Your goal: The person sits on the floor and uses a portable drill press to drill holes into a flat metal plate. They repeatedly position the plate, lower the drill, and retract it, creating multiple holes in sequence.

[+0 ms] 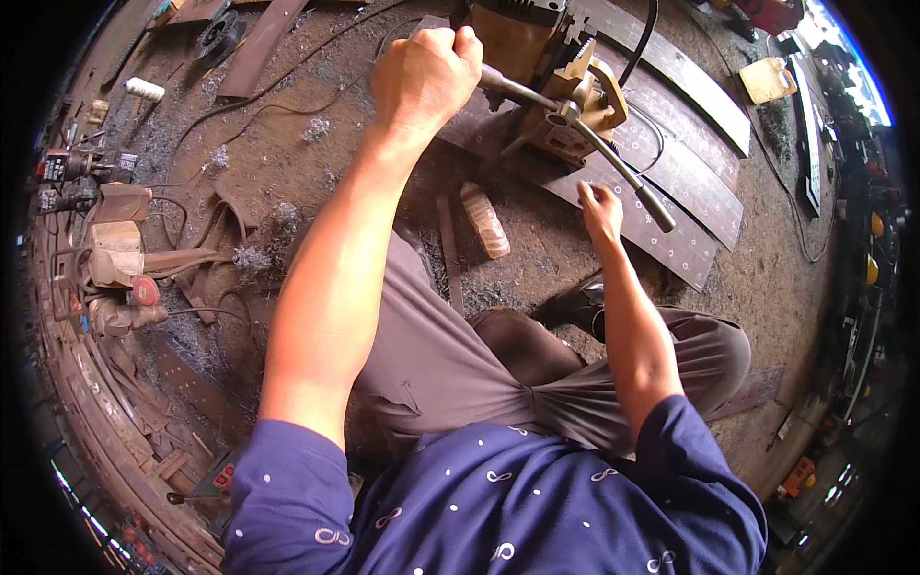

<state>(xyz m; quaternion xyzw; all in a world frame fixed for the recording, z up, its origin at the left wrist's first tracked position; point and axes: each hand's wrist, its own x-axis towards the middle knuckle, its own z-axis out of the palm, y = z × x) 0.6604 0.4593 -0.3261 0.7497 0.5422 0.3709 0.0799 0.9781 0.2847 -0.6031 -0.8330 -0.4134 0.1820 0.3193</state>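
My left hand (pixel 426 81) is closed in a fist around the end of one feed lever (pixel 522 91) of a tan drill press (pixel 575 110), which looks like a magnetic-base drill. Another lever with a dark grip (pixel 655 208) slants from the hub toward the near right. The drill stands on flat steel plates (pixel 685 182) marked with many small spots or holes. Low over the near plate edge is my right hand (pixel 601 211), its fingers curled in a pinch beside the dark grip. Whatever those fingers hold, if anything, is too small to make out. The drill's bit is hidden.
A clear plastic bottle (pixel 485 221) lies on the dirty ground near my legs. Metal shavings (pixel 251 257) and cables (pixel 220 110) are scattered at left, beside clamps and tools (pixel 117 254). A yellowish jerrycan (pixel 767 80) sits at the far right.
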